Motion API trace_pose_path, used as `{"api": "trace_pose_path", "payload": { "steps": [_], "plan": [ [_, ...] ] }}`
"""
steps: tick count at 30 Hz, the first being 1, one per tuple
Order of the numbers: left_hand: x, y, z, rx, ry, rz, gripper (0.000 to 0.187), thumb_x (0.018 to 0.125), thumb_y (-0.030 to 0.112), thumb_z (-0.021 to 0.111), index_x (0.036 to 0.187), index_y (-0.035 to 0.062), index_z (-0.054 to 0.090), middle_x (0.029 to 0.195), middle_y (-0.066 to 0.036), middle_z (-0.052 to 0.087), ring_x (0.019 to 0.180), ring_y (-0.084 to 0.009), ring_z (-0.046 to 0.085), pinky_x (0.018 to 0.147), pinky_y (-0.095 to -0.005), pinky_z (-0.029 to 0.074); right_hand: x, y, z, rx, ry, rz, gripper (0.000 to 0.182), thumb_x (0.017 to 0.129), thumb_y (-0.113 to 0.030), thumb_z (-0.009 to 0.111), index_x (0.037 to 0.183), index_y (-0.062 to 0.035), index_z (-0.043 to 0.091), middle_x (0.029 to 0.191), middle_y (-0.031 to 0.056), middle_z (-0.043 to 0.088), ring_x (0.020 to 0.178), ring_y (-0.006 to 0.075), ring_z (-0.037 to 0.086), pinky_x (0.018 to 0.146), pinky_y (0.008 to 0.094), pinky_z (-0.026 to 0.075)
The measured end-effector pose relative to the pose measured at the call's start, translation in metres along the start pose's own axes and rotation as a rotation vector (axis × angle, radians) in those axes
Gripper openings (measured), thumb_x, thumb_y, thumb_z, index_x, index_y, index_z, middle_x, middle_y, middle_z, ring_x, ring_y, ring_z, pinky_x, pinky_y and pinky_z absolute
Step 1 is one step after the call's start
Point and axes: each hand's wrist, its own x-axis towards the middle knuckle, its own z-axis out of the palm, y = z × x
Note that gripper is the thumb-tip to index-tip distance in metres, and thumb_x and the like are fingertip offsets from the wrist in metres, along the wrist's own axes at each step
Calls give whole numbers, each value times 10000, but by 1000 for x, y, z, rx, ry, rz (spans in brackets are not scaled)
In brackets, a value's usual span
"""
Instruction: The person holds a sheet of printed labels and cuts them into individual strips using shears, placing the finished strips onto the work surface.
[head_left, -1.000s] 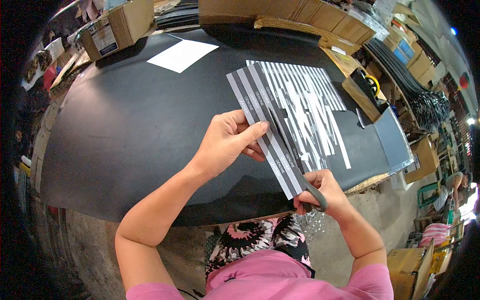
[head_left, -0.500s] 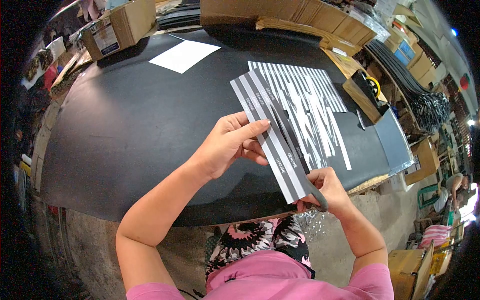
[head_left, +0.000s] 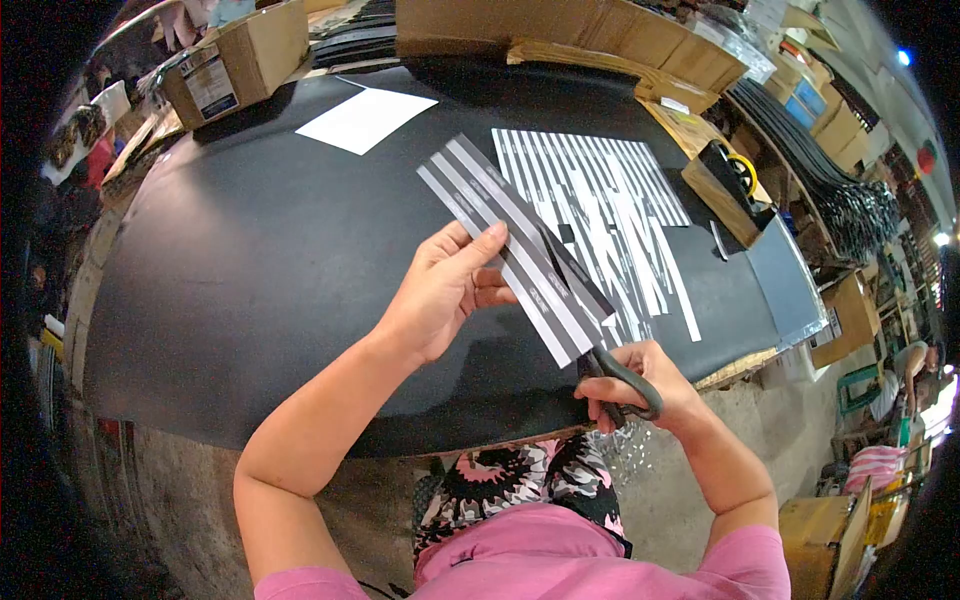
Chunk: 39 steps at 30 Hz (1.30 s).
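Note:
My left hand (head_left: 440, 290) pinches a black-and-white striped sheet (head_left: 540, 305) printed with small words, thumb on top and fingers beneath. The sheet slants over the table, and a dark strip along its right side stands partly apart from it. In my right hand (head_left: 672, 385) is a pair of black-handled scissors (head_left: 628, 374), with fingers through the handles, which are spread. Their blades are hidden at the sheet's lower end. Beyond the sheet, a pile of cut strips (head_left: 632, 245) partly covers another striped sheet (head_left: 645, 180) on the table.
A white sheet (head_left: 367, 120) lies towards the back of the black tabletop (head_left: 220, 270). Cardboard boxes (head_left: 245, 65) line the far edge. At right stands a tape dispenser (head_left: 725, 195) with a yellow-cored roll. Paper scraps (head_left: 630, 455) litter the floor.
The striped sheet and my left hand have shifted left, with the sheet's lower end drawn up away from my right hand. The scissor handles have spread apart.

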Motion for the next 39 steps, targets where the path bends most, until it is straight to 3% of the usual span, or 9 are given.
{"api": "trace_pose_path", "payload": {
  "steps": [2,7,10,13,19,23,25,33,39],
  "plan": [
    [5,1,-6,3,21,15,174,923,233,513,989,77,553,916,-46,653,788,-118,651,634,-238,551,-4,1,-3,-59,-15,52,255,753,-208,727,714,21,624,569,56,590,457,120,556,424,238,424],
    [6,9,-10,27,73,60,159,934,222,496,977,76,544,896,-48,652,784,-114,646,618,-215,534,-23,20,-26,-90,3,19,259,747,-192,712,706,42,610,535,90,574,424,143,543,392,263,410],
    [7,9,-12,32,112,92,161,938,220,488,969,73,544,892,-49,654,782,-112,647,622,-213,534,-32,34,-42,405,-352,-236,339,709,-226,665,773,99,595,572,161,575,423,218,545,385,299,438],
    [8,6,-9,62,74,99,161,939,214,484,963,67,543,894,-49,654,768,-113,650,614,-215,537,-36,28,-40,556,-421,-318,422,726,-302,616,827,107,589,642,202,596,463,242,568,411,319,460],
    [2,4,-2,110,-34,-19,208,913,254,537,984,60,551,880,-59,657,736,-98,648,609,-221,549,-15,3,-21,314,-131,-464,462,759,-350,586,895,92,580,818,217,641,594,227,629,568,316,518],
    [2,-1,-1,156,-17,-54,215,911,255,532,1021,71,553,922,-56,662,748,-133,657,581,-235,548,-4,-8,-13,61,69,-451,267,779,-156,663,913,69,613,861,161,656,640,149,622,599,269,506],
    [3,-1,-2,99,-64,-105,229,917,251,519,1039,59,546,933,-73,658,777,-157,662,589,-236,555,9,2,-11,62,122,-494,258,777,-153,680,922,54,627,860,130,659,654,116,610,607,243,495],
    [-3,-1,8,-278,-230,-269,298,947,215,441,1126,-18,492,1035,-160,622,970,-259,625,745,-282,574,10,2,-5,143,109,-438,237,790,-155,672,915,37,610,894,138,663,649,104,604,599,233,495],
    [1,0,4,-171,-200,-92,275,952,202,430,1156,29,492,1137,-149,590,1042,-239,593,830,-336,541,-22,-5,-5,79,69,-335,201,776,-133,687,836,51,633,749,104,654,610,109,610,547,236,490]
  ]
}}
